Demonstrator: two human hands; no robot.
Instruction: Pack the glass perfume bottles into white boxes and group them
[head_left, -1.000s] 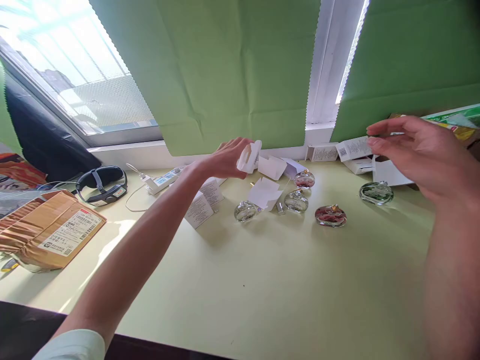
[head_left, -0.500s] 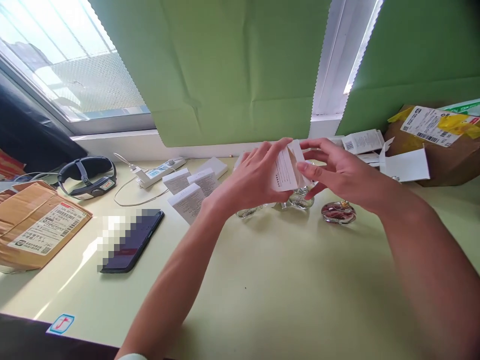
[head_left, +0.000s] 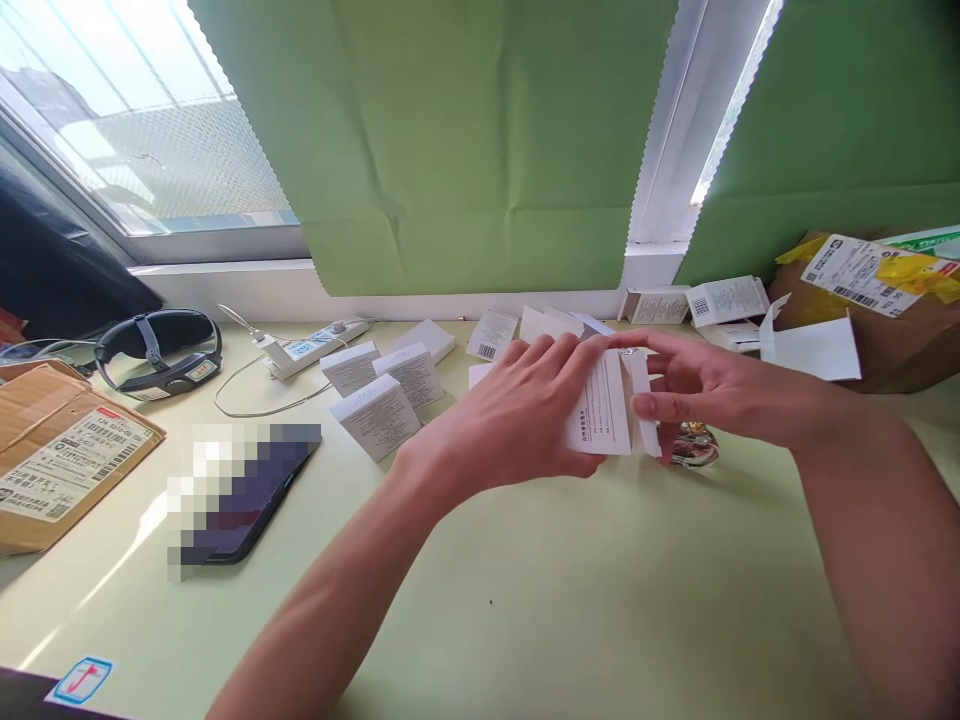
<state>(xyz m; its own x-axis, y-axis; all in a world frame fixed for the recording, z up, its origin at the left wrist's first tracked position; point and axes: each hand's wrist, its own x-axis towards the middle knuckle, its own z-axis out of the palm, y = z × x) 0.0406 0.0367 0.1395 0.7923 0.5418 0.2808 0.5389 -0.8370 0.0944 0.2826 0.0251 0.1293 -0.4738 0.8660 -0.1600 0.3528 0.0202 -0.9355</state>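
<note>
A small white carton (head_left: pixel 602 410) with printed lines on its side is held over the table, its end flap (head_left: pixel 645 405) standing open to the right. My left hand (head_left: pixel 517 410) is closed around the carton from behind and above. At the open end, my right hand (head_left: pixel 690 385) has its thumb against the flap, with the other fingers curled round the far side. Just behind and below the right hand lies a shiny, rounded glass-like piece (head_left: pixel 696 450) with a gold-coloured top, partly hidden. Whatever is inside the carton does not show.
Several printed white cartons (head_left: pixel 382 410) stand at left centre, and more cartons (head_left: pixel 727 300) lie along the sill. A phone (head_left: pixel 247 510), power strip (head_left: pixel 319 345), black headset (head_left: pixel 161 350) and cardboard parcel (head_left: pixel 75 450) are on the left. Another brown parcel (head_left: pixel 862 330) sits back right.
Both hands and the carton have moved right and a little lower, now partly covering the shiny piece. White cartons behind the hands have come into view. The camera view has shifted slightly.
</note>
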